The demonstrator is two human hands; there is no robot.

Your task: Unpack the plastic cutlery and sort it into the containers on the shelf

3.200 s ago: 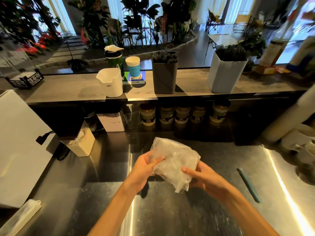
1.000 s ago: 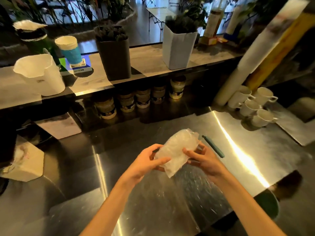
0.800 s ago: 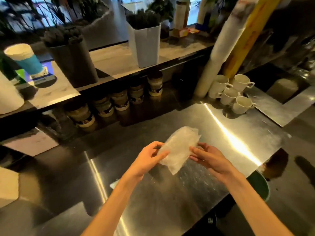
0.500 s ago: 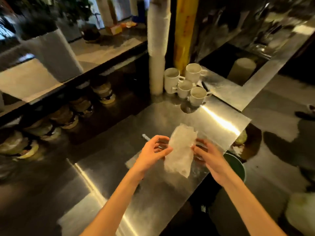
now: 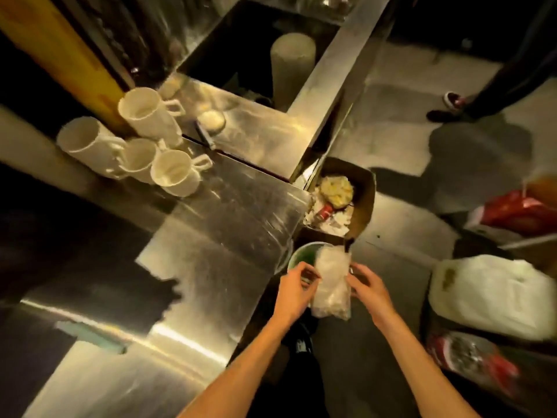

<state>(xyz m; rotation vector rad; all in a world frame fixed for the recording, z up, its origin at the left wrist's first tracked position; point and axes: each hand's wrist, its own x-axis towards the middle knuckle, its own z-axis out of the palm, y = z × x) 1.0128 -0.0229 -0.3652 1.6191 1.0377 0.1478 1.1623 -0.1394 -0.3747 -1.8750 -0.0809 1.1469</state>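
Swung away from the shelf and past the counter's end, the person now holds the clear plastic bag (image 5: 331, 285) out over the floor instead of above the steel worktop. Left hand (image 5: 294, 292) and right hand (image 5: 369, 292) flank the bag, fingers curled toward its two sides; blur makes it hard to say how firmly each pinches, though the bag hangs upright between them, so both appear to grip it. Whether any cutlery remains inside cannot be made out; the bag looks limp and crumpled. Just beyond the bag, a green-lined bin (image 5: 303, 256) sits below the corner of the steel counter (image 5: 217, 236), and farther beyond stands a cardboard box (image 5: 361, 200) of rubbish. To the bag's left and farther off, four white mugs (image 5: 168, 170) cluster on the counter beside a yellow roll (image 5: 60, 55). To the bag's right lies a white sack (image 5: 494, 294); far beyond, someone's shoes (image 5: 452, 101) stand on the floor. Judging by the position over the bin, this looks like discarding packaging, which would mean unpacking is partly done; the shelf containers are out of view, so how far sorting has gone cannot be told.
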